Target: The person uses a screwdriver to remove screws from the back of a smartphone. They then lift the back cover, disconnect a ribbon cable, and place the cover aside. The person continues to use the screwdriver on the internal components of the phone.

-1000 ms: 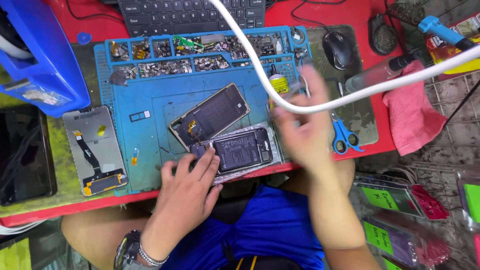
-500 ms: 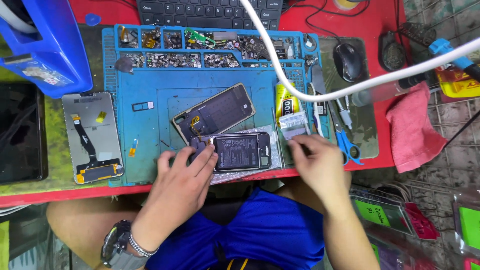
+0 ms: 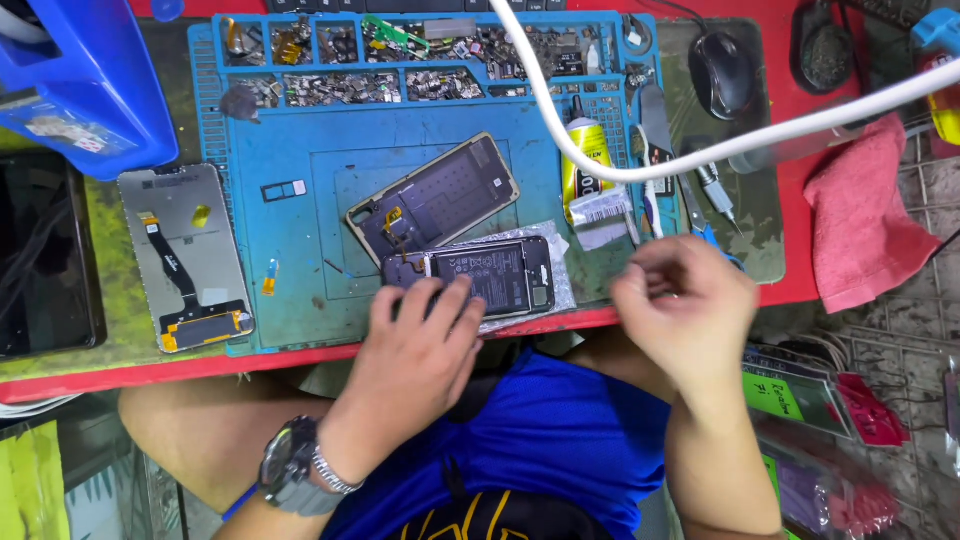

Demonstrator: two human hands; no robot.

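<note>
- The left hand [image 3: 425,345] is lying flat, fingers spread, on the near end of the opened phone [image 3: 480,280]; it is pressing the phone down rather than gripping it, apparently to be keeping it from sliding; a wristwatch [image 3: 290,465] is showing on that wrist.
- The opened phone is sitting face-down on a sheet of clear wrap [image 3: 550,262] at the near edge of the blue work mat [image 3: 300,150], close to the body, where both hands are reaching it easily; its dark inner plate is facing up.
- The right hand [image 3: 685,310] is hovering off the mat's right corner, apart from the phone, fingers curled inward; whether it is pinching anything cannot be told, the hand being blurred.
- A second phone frame [image 3: 435,195] is lying tilted just beyond the first, touching or overlapping it.
- A detached screen panel [image 3: 185,255] with its flex cable is resting on the mat's left edge, well apart from both hands.
- A yellow glue tube [image 3: 585,165] and hand tools [image 3: 655,165] are standing by on the right; part trays [image 3: 400,60] are lining the far rim.
</note>
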